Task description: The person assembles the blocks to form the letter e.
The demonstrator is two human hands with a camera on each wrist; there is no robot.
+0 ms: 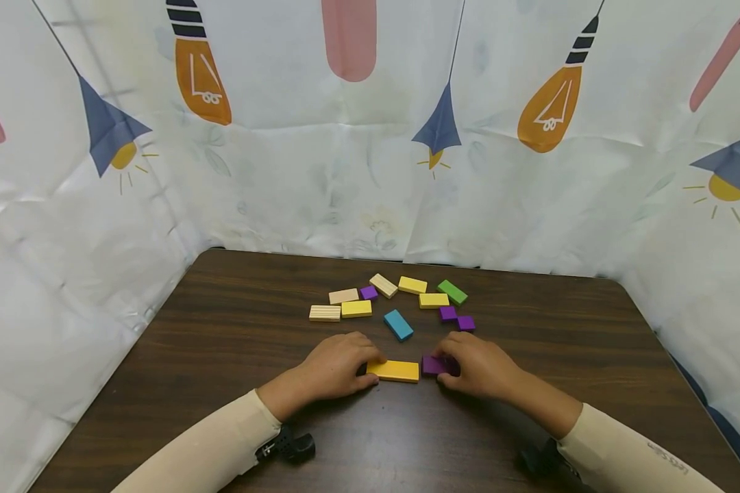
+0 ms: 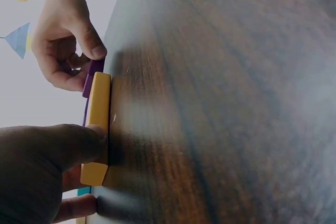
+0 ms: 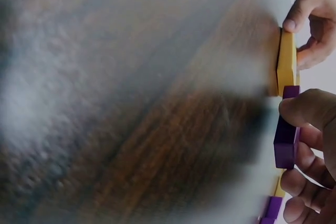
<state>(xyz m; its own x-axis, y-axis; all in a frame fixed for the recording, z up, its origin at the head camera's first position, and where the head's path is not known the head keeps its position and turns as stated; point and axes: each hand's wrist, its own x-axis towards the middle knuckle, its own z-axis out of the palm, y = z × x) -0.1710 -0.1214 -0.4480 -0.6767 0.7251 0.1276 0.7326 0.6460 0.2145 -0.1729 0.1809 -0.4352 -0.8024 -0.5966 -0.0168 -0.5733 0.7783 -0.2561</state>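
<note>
In the head view, my left hand [image 1: 339, 368] pinches the left end of a yellow-orange wooden block [image 1: 397, 372] lying on the table. The left wrist view shows the thumb against that block's near side. My right hand [image 1: 484, 368] grips a purple block [image 1: 430, 365] between thumb and fingers, just right of the yellow-orange one. Their ends nearly meet; whether they touch I cannot tell. In the right wrist view, the thumb lies over the middle of the purple block [image 3: 285, 145]. Beyond both hands lies a tilted blue block [image 1: 398, 325].
Behind them, loose blocks form a rough arc on the dark wooden table [image 1: 179, 383]: several yellow [image 1: 356, 309], several purple [image 1: 447, 313], several plain wood [image 1: 325, 313] and one green [image 1: 453, 292]. A printed white curtain [image 1: 296, 178] hangs around the table's back and sides.
</note>
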